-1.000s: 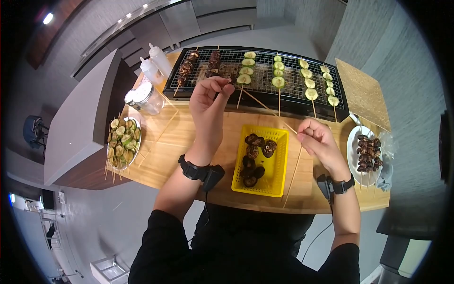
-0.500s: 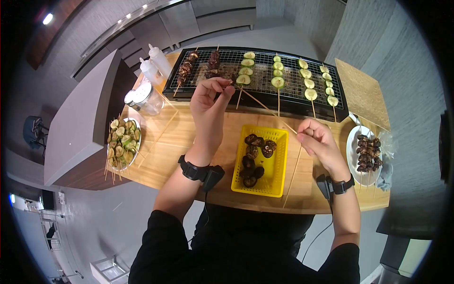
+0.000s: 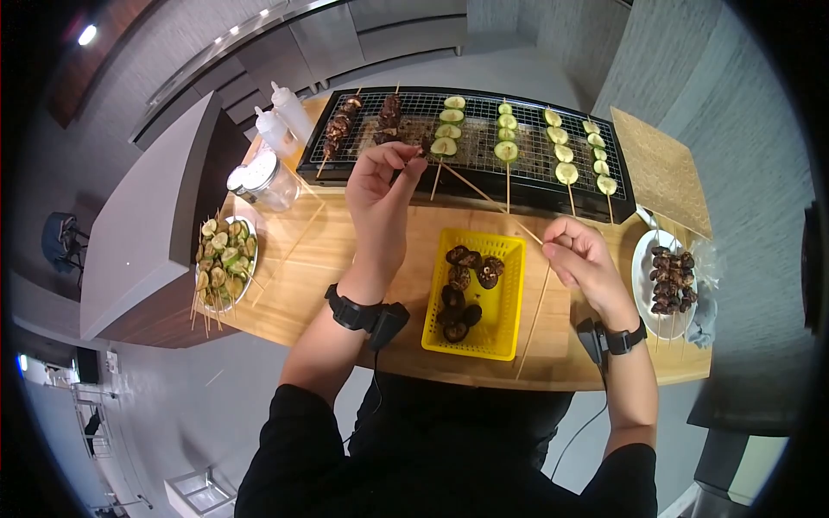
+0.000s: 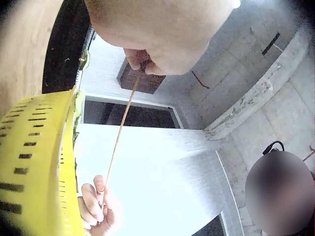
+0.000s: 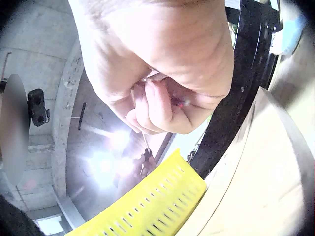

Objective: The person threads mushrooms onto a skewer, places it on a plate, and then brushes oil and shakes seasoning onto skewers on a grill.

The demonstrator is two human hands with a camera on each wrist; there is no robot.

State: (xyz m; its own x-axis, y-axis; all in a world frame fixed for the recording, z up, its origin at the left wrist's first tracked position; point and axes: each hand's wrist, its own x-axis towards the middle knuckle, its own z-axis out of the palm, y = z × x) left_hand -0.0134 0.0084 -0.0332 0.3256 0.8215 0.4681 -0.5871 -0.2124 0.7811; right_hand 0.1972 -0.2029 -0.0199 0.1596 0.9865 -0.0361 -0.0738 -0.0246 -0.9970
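Note:
My left hand [image 3: 380,190] is raised over the near edge of the grill, pinching a small dark mushroom [image 4: 143,67] between thumb and fingers. A bamboo skewer [image 3: 488,198] slants from that mushroom down to my right hand [image 3: 583,255], which grips its other end between thumb and curled fingers. The fingers cover most of the mushroom. Below and between both hands, a yellow basket [image 3: 501,328] holds several dark browned mushrooms [image 3: 452,296] on the wooden table.
Mushroom skewers [image 3: 341,128] and cucumber-like green slice skewers [image 3: 507,150] lie across the black grill [image 3: 414,173]. A plate of sliced skewers [image 3: 226,259] sits left, another plate [image 3: 642,285] with dark skewers right. Jars [image 3: 275,183] and squeeze bottles [image 3: 276,131] stand back left.
Both hands keep nearly the same pose, still holding the skewer and mushroom. Only very slight shifts show.

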